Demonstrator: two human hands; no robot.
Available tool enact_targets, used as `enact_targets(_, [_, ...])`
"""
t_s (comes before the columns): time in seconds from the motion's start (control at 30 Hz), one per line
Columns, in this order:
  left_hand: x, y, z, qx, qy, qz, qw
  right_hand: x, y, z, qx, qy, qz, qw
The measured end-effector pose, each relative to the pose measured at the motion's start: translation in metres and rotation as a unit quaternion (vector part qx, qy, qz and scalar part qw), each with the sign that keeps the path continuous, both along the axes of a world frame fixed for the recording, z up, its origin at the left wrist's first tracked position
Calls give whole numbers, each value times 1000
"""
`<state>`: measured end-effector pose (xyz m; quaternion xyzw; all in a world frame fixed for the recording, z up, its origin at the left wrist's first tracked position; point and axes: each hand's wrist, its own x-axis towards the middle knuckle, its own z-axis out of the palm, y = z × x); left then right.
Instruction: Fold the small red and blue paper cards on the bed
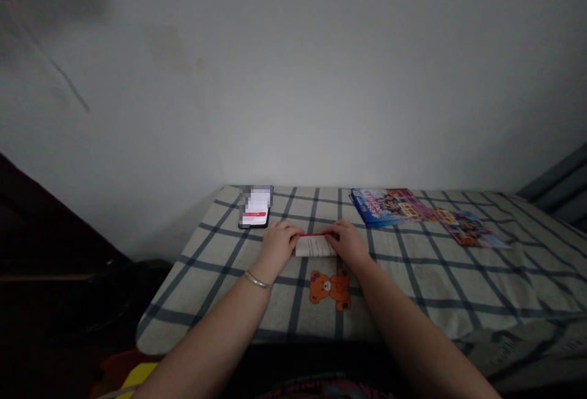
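Observation:
A small folded white paper with a red top edge [314, 245] lies on a checked cloth [413, 277]. My left hand [279, 244], with a thin bracelet on the wrist, grips the paper's left end with curled fingers. My right hand [349, 242] grips its right end the same way. Both hands rest on the cloth, side by side, with the paper between them.
A phone with a lit screen [255, 207] lies behind my left hand near the wall. A colourful box [389, 205] and a printed leaflet [470, 226] lie to the right. An orange bear print [330, 288] marks the cloth. The cloth's left edge drops into dark space.

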<state>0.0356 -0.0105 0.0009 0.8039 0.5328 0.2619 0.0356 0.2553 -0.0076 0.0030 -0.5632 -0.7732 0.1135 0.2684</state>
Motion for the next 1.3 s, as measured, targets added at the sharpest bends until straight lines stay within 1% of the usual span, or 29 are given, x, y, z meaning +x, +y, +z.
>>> enact_targets(0.07, [-1,1,0,4,12,-27,1000,0,-1,0,7,-9,2,1000])
enact_targets(0.13, [-1,1,3,3,34,-53,998,-1,-2,1,10,-33,20,999])
enact_targets(0.23, [0,0,13,-4,87,-76,993,-2,-4,4,13,-80,53,995])
enact_targets(0.43, [7,-6,39,-26,183,-85,979,-3,-5,16,5,-140,61,988])
enact_targets(0.5, [11,-8,45,-33,202,-76,976,-4,-8,21,2,-156,58,986])
enact_targets(0.57, [15,-12,47,-28,217,-58,974,-5,-11,26,6,-172,64,983])
enact_targets(0.67, [17,-16,44,-8,222,-53,973,-8,-16,30,6,-177,64,982])
enact_targets(0.73, [16,-18,40,2,216,-61,974,-10,-19,31,6,-188,55,981])
enact_targets(0.9, [14,-22,30,21,204,-58,977,-17,-27,32,12,-225,33,974])
enact_targets(1.07, [18,-27,27,18,202,-49,978,-20,-33,31,14,-231,17,973])
enact_targets(1.2, [23,-32,23,23,197,-25,980,-21,-36,29,19,-222,9,975])
enact_targets(1.3, [30,-38,19,10,191,-7,982,-22,-38,27,16,-217,4,976])
